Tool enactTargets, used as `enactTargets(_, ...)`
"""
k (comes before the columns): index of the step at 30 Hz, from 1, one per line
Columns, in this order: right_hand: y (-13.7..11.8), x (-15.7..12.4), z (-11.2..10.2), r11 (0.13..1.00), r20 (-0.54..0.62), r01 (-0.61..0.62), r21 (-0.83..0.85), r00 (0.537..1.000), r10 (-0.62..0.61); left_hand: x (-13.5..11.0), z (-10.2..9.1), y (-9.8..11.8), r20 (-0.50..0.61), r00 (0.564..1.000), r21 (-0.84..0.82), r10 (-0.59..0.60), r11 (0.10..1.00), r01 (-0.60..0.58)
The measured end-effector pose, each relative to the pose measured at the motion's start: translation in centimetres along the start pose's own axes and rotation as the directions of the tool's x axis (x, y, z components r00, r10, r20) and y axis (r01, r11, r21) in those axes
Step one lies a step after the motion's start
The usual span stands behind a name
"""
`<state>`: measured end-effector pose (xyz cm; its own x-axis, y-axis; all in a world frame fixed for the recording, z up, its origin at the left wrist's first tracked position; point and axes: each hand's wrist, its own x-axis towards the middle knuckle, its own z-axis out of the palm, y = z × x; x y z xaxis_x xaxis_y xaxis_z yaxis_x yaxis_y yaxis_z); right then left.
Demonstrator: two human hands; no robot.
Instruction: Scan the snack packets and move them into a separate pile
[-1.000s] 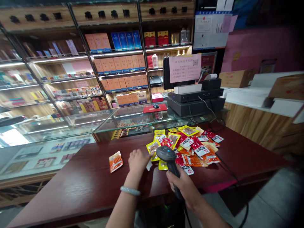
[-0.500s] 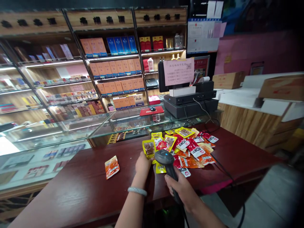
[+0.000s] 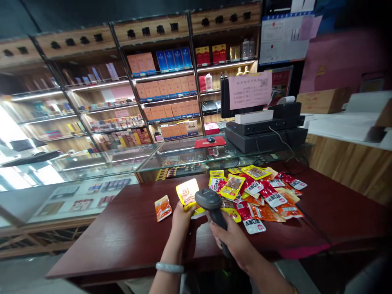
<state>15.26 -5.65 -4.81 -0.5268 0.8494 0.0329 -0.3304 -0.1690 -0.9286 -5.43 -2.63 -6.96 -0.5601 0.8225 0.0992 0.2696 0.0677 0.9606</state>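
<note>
My left hand [image 3: 181, 215] holds a yellow snack packet [image 3: 187, 192] upright above the dark red counter [image 3: 122, 241], its face turned toward me. My right hand [image 3: 230, 239] grips the handle of a black barcode scanner [image 3: 210, 204], whose head sits just right of the packet, close to it. A pile of several red, yellow and orange snack packets [image 3: 260, 192] lies on the counter to the right of both hands. One orange packet [image 3: 163, 207] lies alone to the left of my left hand.
A glass display case [image 3: 128, 157] runs behind the counter. A cash register with a monitor and paper notice [image 3: 260, 122] stands at the back right. Lit shelves of boxed goods [image 3: 165, 94] fill the wall. Cardboard boxes [image 3: 324, 100] sit on a wooden counter at right.
My left hand picked a yellow packet off the pile's left edge, lifted it and turned it up beside the scanner head. The camera view shifted to the left.
</note>
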Motion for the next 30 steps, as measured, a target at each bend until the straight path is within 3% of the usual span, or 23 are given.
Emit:
enactTargets(5,0.7,-0.1,0.3,0.999,-0.015,-0.008,-0.052,1.000,0.007,0.1,-1.3,-0.8,-0.046,0.998,-0.004,0.044,0.999,-0.044)
enactTargets(9,1.0,-0.2,-0.5,0.999,-0.036,-0.009,-0.042,0.999,0.007,1.4,-4.6,-1.1,-0.194,0.981,0.243,-0.012,0.968,0.060)
enactTargets(12,1.4,-0.2,-1.7,0.999,-0.087,-0.009,-0.041,0.996,0.006,2.7,-8.3,-0.9,-0.337,0.938,0.462,-0.084,0.853,0.242)
enactTargets(15,1.4,-0.4,-3.0,1.000,-0.106,0.011,-0.022,0.994,-0.014,3.5,-11.2,-0.9,-0.352,0.924,0.593,-0.153,0.727,0.346)
enactTargets(17,1.1,-0.8,-3.7,1.000,-0.112,0.023,-0.002,0.993,-0.023,3.5,-11.9,-0.8,-0.375,0.918,0.682,-0.131,0.631,0.369)
enactTargets(19,0.6,-1.2,-4.2,1.000,-0.114,0.021,0.011,0.993,-0.019,3.0,-11.3,-0.3,-0.434,0.901,0.749,-0.018,0.548,0.372)
enactTargets(21,0.2,-1.6,-4.5,1.000,-0.119,0.019,0.021,0.993,-0.017,2.1,-9.4,0.5,-0.432,0.897,0.794,0.096,0.512,0.327)
enactTargets(23,-0.2,-1.8,-4.8,0.999,-0.136,0.030,0.033,0.990,-0.025,1.3,-6.3,1.4,-0.277,0.949,0.848,0.150,0.502,0.168)
enactTargets(25,-0.4,-1.8,-5.0,0.998,-0.159,0.041,0.046,0.987,-0.034,0.7,-2.9,2.0,-0.018,0.978,0.873,0.208,0.481,-0.086)
enactTargets(27,-0.5,-1.8,-5.3,0.997,-0.179,0.050,0.055,0.983,-0.039,0.5,0.5,2.3,0.192,0.955,0.832,0.226,0.479,-0.281)
enactTargets(30,-0.6,-2.1,-5.7,0.997,-0.193,0.057,0.051,0.980,-0.046,1.1,4.0,2.3,0.308,0.938,0.782,0.162,0.518,-0.346)
